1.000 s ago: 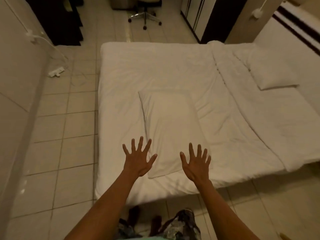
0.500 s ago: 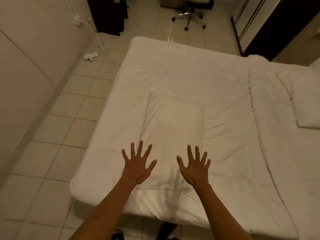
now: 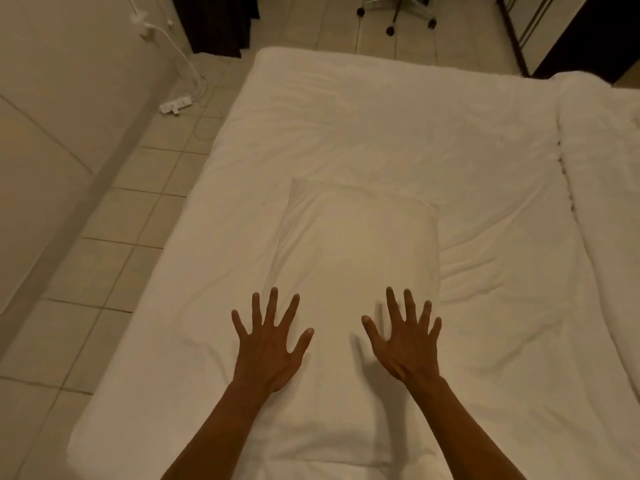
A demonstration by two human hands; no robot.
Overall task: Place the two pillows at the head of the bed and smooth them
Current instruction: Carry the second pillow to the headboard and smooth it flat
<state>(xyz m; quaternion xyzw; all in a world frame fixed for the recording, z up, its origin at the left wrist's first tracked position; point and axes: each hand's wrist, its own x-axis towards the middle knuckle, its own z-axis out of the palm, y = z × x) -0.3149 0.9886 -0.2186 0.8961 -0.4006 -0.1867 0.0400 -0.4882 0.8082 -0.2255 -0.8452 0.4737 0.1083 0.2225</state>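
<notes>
The bed [image 3: 398, 133] carries one pillow [image 3: 356, 258], long axis running away from the person. Left hand [image 3: 268, 348] and right hand [image 3: 405, 344] sit over its near half, equally close, fingers [image 3: 273, 303] splayed, gripping nothing.

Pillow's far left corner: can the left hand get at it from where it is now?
Probably yes. The left hand is spread, empty, over the pillow, and only bare pillowcase lies between it and that corner; it would need a forward stretch.
</notes>
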